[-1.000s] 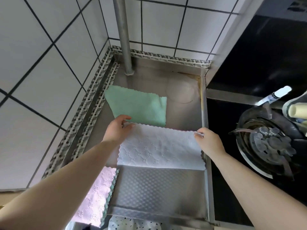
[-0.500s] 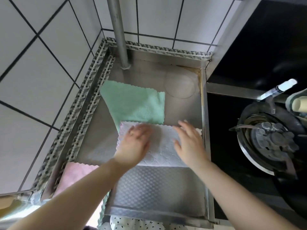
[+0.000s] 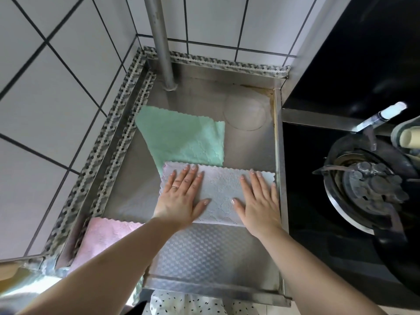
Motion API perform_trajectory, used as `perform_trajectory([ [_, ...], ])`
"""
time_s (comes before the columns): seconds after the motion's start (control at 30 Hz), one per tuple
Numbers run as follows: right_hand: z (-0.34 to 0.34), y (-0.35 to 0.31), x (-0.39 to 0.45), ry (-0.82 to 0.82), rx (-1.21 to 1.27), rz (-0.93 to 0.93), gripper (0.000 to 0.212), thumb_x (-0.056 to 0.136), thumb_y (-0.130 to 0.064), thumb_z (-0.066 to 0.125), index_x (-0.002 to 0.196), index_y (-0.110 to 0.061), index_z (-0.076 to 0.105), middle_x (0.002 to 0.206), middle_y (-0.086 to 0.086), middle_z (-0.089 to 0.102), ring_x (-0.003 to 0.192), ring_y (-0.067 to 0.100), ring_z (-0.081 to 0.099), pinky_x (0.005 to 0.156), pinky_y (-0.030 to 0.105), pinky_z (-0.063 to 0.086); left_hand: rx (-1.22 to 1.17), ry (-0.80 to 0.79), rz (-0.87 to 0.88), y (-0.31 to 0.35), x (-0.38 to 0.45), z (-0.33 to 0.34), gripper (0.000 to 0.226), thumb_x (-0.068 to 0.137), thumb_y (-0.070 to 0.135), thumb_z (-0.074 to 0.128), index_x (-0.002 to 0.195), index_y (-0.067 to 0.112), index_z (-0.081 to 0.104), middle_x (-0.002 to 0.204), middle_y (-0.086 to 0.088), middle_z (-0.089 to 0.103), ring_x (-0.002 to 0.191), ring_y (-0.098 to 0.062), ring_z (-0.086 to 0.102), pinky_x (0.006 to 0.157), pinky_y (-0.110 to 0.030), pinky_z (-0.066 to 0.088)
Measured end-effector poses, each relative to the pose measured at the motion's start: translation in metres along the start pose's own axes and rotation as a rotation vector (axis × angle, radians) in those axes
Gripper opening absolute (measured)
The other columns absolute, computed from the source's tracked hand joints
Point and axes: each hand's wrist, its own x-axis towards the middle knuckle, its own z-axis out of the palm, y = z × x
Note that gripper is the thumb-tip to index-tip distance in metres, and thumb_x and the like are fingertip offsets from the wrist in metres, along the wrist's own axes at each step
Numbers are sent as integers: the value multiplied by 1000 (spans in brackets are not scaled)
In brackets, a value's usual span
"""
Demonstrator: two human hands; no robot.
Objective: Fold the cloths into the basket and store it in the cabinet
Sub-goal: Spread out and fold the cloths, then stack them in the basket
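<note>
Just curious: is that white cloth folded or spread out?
Folded: the white cloth lies as a narrow strip under both flat hands, doubled edge nearest.

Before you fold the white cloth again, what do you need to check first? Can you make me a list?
1. White cloth lies flat, folded once: ok.
2. Left hand pressing flat on it: ok.
3. Right hand pressing flat on it: ok.
4. Far edge overlaps the green cloth: not ok, may drag it.
5. Pink cloth waiting, out of the way: ok.
6. Basket ready nearby: cannot tell, none in view.

Left hand (image 3: 181,196) and right hand (image 3: 259,201) press white cloth (image 3: 218,192).
</note>
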Motion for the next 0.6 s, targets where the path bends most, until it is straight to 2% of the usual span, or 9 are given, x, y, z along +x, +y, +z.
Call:
perform_trajectory([
  [0.13, -4, 3, -3, -14, 41, 4, 66, 93, -57, 19, 150, -30, 2, 159, -6, -8, 145, 11, -15, 117, 49, -6, -36, 4, -26, -5, -1, -3, 82, 85, 72, -2, 150, 22, -7, 157, -1, -10, 144, -20, -16, 117, -40, -13],
  [0.2, -9, 1, 2, 18, 49, 18, 64, 93, -54, 30, 149, -28, 15, 159, -3, 6, 146, 14, -1, 115, 49, -5, -65, 8, -11, -7, 0, -7, 84, 85, 72, 5, 151, 20, -1, 158, -3, -6, 145, -22, -11, 118, -39, -10],
  [0.23, -15, -1, 6, 59, 71, 19, 61, 92, -49, 39, 147, -25, 27, 157, -1, 18, 145, 17, 12, 115, 49, -1, -110, 24, -21, -9, -1, -10, 83, 87, 69, 17, 151, 18, 5, 159, -5, -1, 146, -23, -6, 119, -39, -6],
  [0.3, -28, -7, 21, 175, 144, -48, 46, 90, -30, 54, 134, -15, 50, 140, 5, 47, 130, 25, 43, 111, 50, 21, -247, 84, -118, -16, -5, -19, 80, 87, 56, 48, 149, 16, 20, 157, -10, 16, 145, -28, 13, 118, -42, 12],
  [0.33, -35, -11, 30, 210, 179, -106, 40, 89, -19, 56, 127, -10, 56, 130, 7, 55, 119, 29, 52, 105, 49, 30, -319, 108, -200, -21, -9, -23, 78, 84, 48, 58, 147, 15, 26, 154, -10, 25, 141, -30, 23, 114, -43, 23],
  [0.4, -47, -23, 50, 178, 186, -223, 36, 89, -9, 55, 124, -7, 59, 123, 8, 61, 107, 32, 58, 97, 43, 38, -479, 133, -379, -33, -16, -28, 70, 80, 35, 66, 141, 16, 38, 142, -9, 41, 126, -32, 41, 102, -42, 39],
  [0.53, -57, -49, 83, 18, 107, -322, 37, 91, -23, 53, 126, -14, 58, 123, 5, 60, 108, 27, 58, 92, 35, 45, -803, 172, -523, -52, -28, -33, 27, 80, 18, 66, 107, 17, 65, 101, -6, 67, 95, -26, 63, 78, -38, 52],
  [0.6, -57, -58, 93, -52, 86, -298, 37, 89, -29, 56, 124, -17, 60, 121, 6, 60, 108, 26, 57, 90, 34, 47, -933, 180, -557, -57, -33, -34, 21, 82, 14, 66, 103, 16, 68, 96, -3, 71, 92, -20, 67, 79, -36, 55],
])
